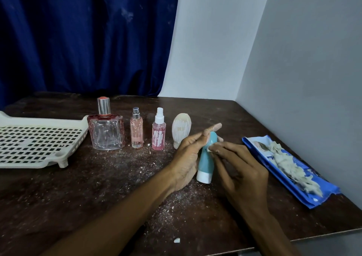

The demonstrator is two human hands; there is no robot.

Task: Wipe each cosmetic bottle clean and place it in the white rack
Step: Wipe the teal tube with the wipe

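Teal bottle [206,160] with a white cap sits just right of frame centre, gripped by the left hand [187,157]. The right hand [242,171] pinches a white wipe [211,148] against it. At the left edge lies the white rack [45,121], with a row of smeared bottles [136,132] just beside it.

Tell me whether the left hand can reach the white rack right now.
Probably yes: only open tabletop lies between the left hand and the white rack. It grips the blue tube, though, so it would arrive full.

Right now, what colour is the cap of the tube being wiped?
White cap on the teal tube; head view.
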